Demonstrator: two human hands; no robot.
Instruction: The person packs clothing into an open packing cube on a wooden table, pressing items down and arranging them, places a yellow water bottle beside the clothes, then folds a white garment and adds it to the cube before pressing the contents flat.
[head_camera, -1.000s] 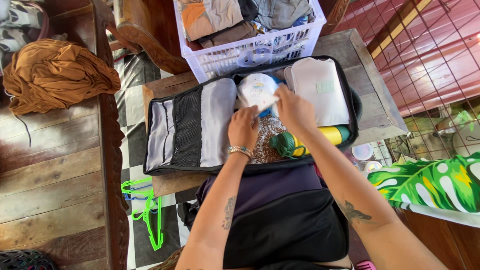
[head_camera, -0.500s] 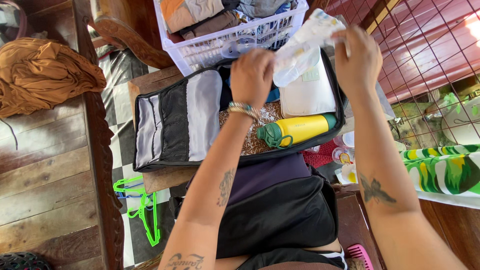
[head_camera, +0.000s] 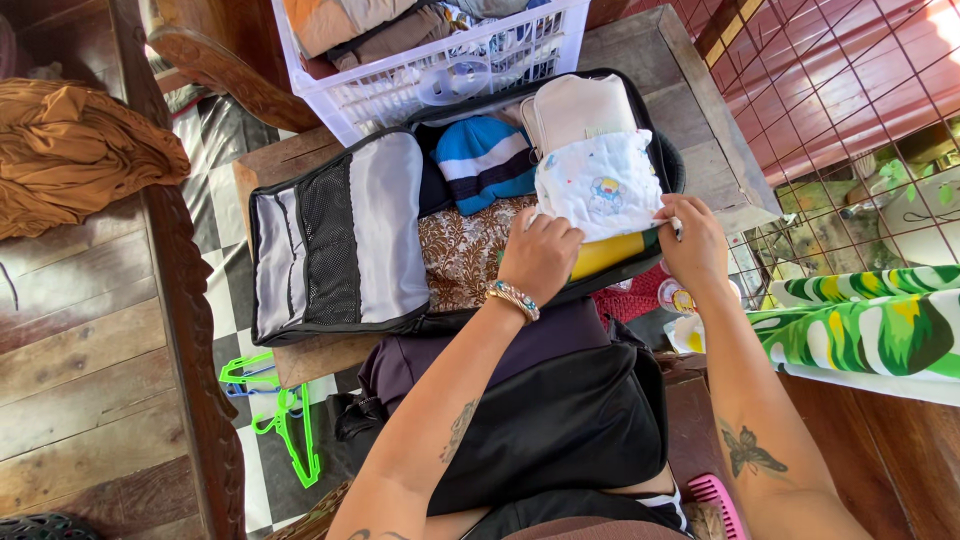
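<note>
An open black suitcase (head_camera: 300, 240) lies on a wooden table (head_camera: 690, 90). My left hand (head_camera: 540, 255) and my right hand (head_camera: 695, 240) press the near edge of a folded white printed cloth (head_camera: 600, 185) down inside it. Under the cloth shows a yellow item (head_camera: 605, 255). Beside it sit a blue-and-white striped knit hat (head_camera: 485, 160), a brown patterned fabric (head_camera: 460, 255) and a white pouch (head_camera: 580, 105).
A white laundry basket (head_camera: 440, 70) with folded clothes stands behind the suitcase. A brown cloth heap (head_camera: 80, 150) lies at left. Green hangers (head_camera: 285, 420) are on the checkered floor. A leaf-print fabric (head_camera: 860, 325) is at right, and a black bag (head_camera: 560, 420) is on my lap.
The white cloth, held up in the air half a second ago, has come down into the suitcase over the yellow item. Both hands dropped with it.
</note>
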